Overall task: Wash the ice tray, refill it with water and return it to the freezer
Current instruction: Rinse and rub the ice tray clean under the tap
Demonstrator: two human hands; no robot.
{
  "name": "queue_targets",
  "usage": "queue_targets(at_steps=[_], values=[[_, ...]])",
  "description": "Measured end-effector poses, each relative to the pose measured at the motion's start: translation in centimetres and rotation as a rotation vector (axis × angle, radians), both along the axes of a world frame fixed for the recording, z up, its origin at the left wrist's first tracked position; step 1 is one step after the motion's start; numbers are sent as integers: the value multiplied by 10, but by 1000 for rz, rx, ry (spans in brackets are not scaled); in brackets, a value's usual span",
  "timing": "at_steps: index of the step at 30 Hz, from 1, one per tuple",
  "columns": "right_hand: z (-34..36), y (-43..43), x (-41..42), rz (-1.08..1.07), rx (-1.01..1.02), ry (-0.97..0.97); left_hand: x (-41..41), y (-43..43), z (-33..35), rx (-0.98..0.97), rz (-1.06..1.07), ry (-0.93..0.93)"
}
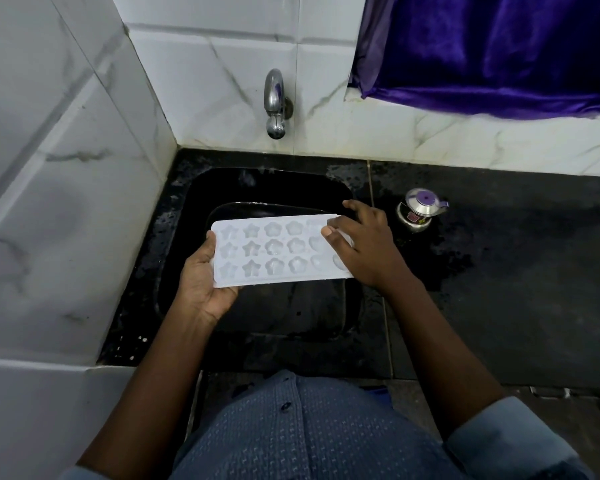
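A white plastic ice tray (278, 252) with star, flower and heart shaped cells is held level over the black sink (329, 306). My left hand (203, 282) grips its left end from below, thumb on the rim. My right hand (364, 247) lies on the tray's right end, fingers spread over the rightmost cells and hiding them. The cells look empty, with a little wetness. A chrome tap (275, 103) sticks out of the tiled wall above the sink; no water runs from it.
A small steel pot with a purple-knobbed lid (420, 209) stands on the wet black counter (516, 271) to the right of the sink. White marble tiles (66, 168) wall in the left and back. A purple curtain (499, 50) hangs at the upper right.
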State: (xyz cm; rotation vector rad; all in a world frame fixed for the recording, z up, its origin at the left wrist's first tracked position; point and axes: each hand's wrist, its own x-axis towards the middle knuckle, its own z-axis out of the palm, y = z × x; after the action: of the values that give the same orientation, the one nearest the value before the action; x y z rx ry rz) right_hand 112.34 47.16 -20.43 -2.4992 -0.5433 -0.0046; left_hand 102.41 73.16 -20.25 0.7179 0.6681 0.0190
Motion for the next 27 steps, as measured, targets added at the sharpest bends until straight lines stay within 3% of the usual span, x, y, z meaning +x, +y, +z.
queue_targets(at_steps=[27], values=[[-1,5,-6,-4,78,5,2,5,7,-1,18,22]])
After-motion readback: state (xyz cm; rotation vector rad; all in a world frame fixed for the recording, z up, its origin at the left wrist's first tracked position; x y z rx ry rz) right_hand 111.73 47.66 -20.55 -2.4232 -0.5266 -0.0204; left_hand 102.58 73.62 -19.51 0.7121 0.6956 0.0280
